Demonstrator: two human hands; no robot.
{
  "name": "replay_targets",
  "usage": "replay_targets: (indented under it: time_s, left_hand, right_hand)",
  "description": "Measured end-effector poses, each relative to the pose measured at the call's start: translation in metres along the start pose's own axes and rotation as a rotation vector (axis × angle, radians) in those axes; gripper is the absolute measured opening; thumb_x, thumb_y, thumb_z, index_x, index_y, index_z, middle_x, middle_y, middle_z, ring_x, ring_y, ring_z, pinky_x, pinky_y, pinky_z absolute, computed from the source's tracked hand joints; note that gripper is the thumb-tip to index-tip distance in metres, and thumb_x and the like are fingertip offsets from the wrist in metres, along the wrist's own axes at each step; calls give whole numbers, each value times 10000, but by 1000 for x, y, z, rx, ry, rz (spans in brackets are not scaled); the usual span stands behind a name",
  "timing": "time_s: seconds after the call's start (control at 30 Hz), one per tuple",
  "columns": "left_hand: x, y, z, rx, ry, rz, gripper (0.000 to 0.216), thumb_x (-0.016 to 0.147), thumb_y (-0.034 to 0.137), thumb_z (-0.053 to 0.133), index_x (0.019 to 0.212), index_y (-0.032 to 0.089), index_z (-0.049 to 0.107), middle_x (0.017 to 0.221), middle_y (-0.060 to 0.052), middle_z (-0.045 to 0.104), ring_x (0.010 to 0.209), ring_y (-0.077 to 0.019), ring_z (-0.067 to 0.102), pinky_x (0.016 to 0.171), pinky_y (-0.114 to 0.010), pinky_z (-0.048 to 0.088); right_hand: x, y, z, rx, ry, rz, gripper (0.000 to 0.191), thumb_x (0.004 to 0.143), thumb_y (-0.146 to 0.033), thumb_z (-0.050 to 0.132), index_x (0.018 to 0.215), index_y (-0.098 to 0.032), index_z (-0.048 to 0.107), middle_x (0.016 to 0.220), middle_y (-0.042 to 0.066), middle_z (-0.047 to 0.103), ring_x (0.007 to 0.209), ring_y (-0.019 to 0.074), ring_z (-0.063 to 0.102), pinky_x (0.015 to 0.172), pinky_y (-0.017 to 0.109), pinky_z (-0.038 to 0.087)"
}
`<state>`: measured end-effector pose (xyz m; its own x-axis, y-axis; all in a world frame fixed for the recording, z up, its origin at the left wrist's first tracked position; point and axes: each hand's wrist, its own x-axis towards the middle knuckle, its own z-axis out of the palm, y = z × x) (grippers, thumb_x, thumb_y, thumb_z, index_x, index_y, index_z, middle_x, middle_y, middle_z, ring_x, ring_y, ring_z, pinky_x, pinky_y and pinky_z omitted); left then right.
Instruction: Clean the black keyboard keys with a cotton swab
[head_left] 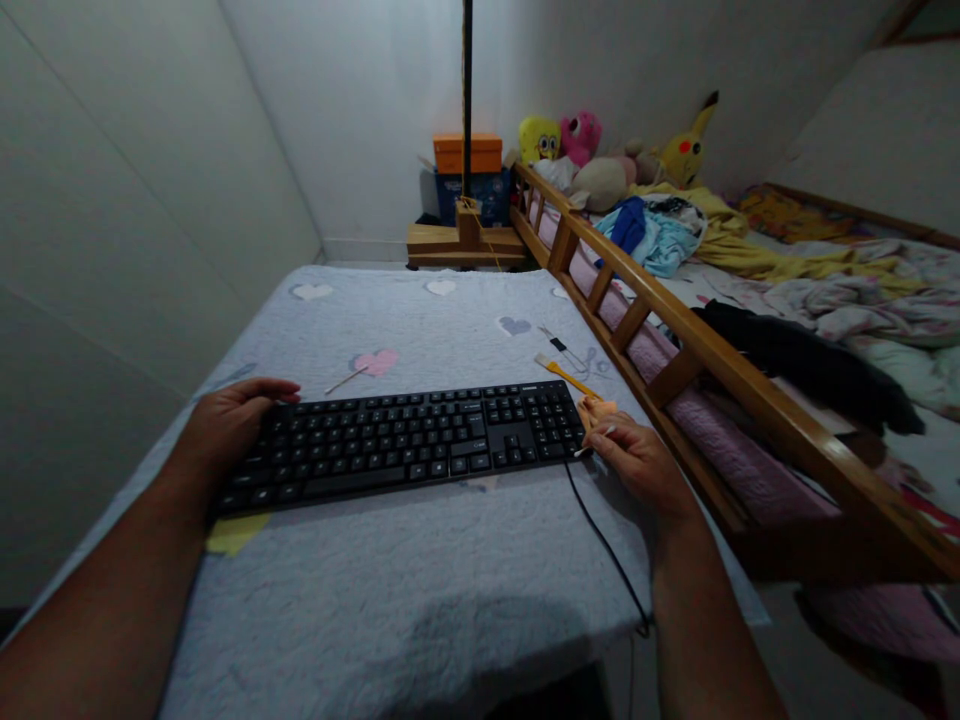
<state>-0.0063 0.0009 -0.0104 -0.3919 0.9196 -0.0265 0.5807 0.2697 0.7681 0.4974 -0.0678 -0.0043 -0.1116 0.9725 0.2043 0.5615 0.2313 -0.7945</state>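
A black keyboard lies slightly slanted on the quilted cover. My left hand grips its left end, thumb and fingers closed around the edge. At the other end, my right hand pinches a cotton swab, whose white tips show by the fingers near the number keys. Just behind those fingers is a crumpled orange cloth; whether the hand touches it I cannot tell. A brush with a yellow handle lies beyond the cloth. The keyboard cable runs toward the near edge.
Another cotton swab lies behind the keyboard. Farther back right is a thin metal tool with a black band. A wooden bed rail borders the right side. Beyond the far edge stand a wooden base and an orange box.
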Motion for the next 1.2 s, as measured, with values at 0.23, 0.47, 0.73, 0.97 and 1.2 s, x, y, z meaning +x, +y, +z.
replay_targets:
  time_s: [0.23, 0.47, 0.73, 0.97, 1.2]
  left_hand:
    - [-4, 7, 0, 4, 5, -32, 356, 615, 301, 554, 898, 204, 748, 960, -75, 797, 984, -324, 721, 986, -488, 532]
    - [-5, 9, 1, -45, -1, -56, 328, 604, 285, 563, 871, 205, 735, 946, -82, 794, 994, -329, 717, 1003, -498, 521]
    - [-6, 10, 1, -32, 9, -41, 333, 593, 285, 563, 865, 217, 742, 941, -65, 793, 1015, -330, 713, 1022, -499, 515]
    - [-2, 5, 1, -31, 4, -33, 337, 603, 284, 561, 877, 218, 746, 958, -72, 795, 1012, -332, 713, 1011, -497, 519]
    - [2, -2, 1, -23, -9, -35, 368, 619, 283, 565, 924, 204, 755, 985, -73, 794, 1023, -328, 710, 1032, -500, 504]
  right_hand:
    - [2, -3, 6, 14, -52, -27, 247, 918, -326, 590, 742, -234, 737, 800, 43, 689, 879, 243, 626, 880, 413, 457]
    - [3, -6, 7, 18, -38, -64, 247, 902, -327, 595, 716, -234, 729, 758, 34, 659, 854, 229, 612, 941, 429, 444]
    - [-1, 4, 0, 8, 20, -8, 226, 891, -336, 600, 708, -241, 693, 829, 56, 675, 903, 256, 610, 918, 440, 454]
    - [-2, 10, -6, -26, 78, 59, 256, 875, -380, 596, 669, -239, 656, 769, 63, 645, 866, 261, 599, 817, 404, 469]
    - [-2, 14, -7, -52, 108, 91, 269, 880, -386, 581, 677, -230, 663, 770, 57, 656, 837, 250, 616, 787, 384, 468]
